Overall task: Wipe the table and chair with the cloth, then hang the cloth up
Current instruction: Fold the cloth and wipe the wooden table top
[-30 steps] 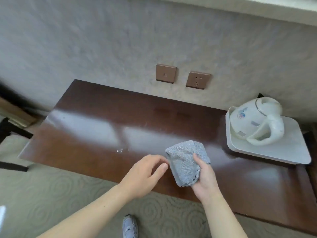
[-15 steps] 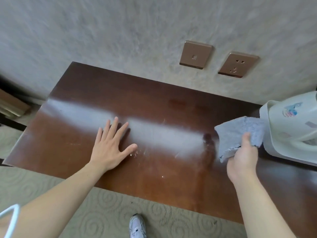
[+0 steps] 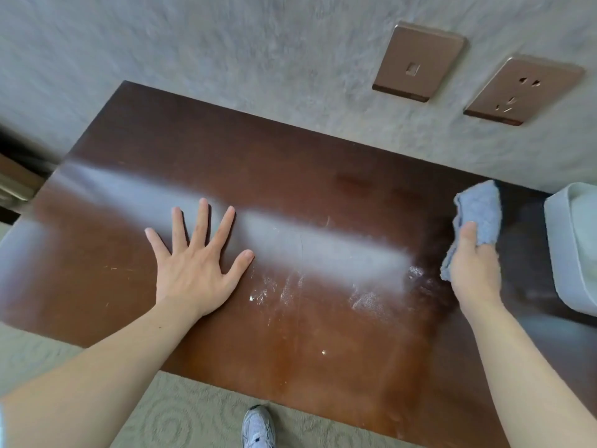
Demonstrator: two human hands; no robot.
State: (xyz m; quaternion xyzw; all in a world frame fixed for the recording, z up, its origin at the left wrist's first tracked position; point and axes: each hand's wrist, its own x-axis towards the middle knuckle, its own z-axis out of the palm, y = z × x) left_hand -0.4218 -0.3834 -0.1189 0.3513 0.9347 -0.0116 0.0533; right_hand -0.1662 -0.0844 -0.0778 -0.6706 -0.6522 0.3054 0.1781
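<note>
A furnished room, likely a hotel or bedroom: dark wooden table (image 3: 290,195) against a textured grey wall (image 3: 226,50), bronze switch (image 3: 418,61) and socket (image 3: 523,90), patterned carpet (image 3: 181,418).

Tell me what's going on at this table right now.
A person is wiping a dark wooden table. The right hand grips a blue cloth near the table's right end, beside a white tray. The left hand lies flat on the tabletop, fingers spread. Whitish smudges and crumbs lie between the hands.
</note>
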